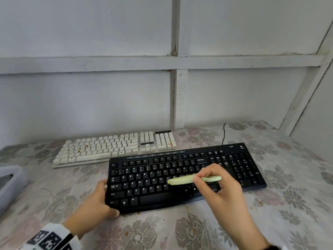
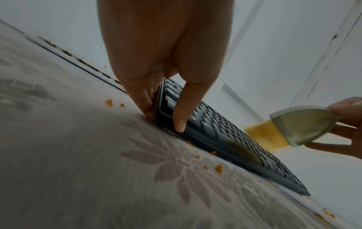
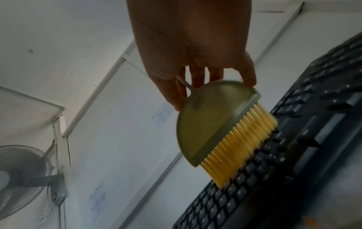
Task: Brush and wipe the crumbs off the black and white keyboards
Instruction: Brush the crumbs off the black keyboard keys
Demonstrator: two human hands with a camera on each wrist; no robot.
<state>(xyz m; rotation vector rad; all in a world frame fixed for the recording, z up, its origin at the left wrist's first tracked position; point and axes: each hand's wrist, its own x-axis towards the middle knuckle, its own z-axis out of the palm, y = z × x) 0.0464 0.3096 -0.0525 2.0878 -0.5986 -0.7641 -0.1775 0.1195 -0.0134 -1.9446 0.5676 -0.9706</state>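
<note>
Nearest, the left hand [image 1: 97, 204] grips the black keyboard [image 1: 180, 175] at its 9 o'clock end on the floral tabletop [image 1: 198, 230]. Right hand [image 1: 221, 184] fingers pinch a yellow-bristled brush [image 1: 191, 179] over its keys; the crumb-flecked white keyboard [image 1: 115, 147] lies toward 11 o'clock.

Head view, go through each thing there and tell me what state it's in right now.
black keyboard: flat on the tablecloth, steadied at its left end
white keyboard: behind it, untouched, orange crumbs on its keys
brush: held, bristles down on the black keys
left hand: grips the black keyboard's left edge
right hand: holds the brush
tablecloth: crumbs scattered on it
</note>
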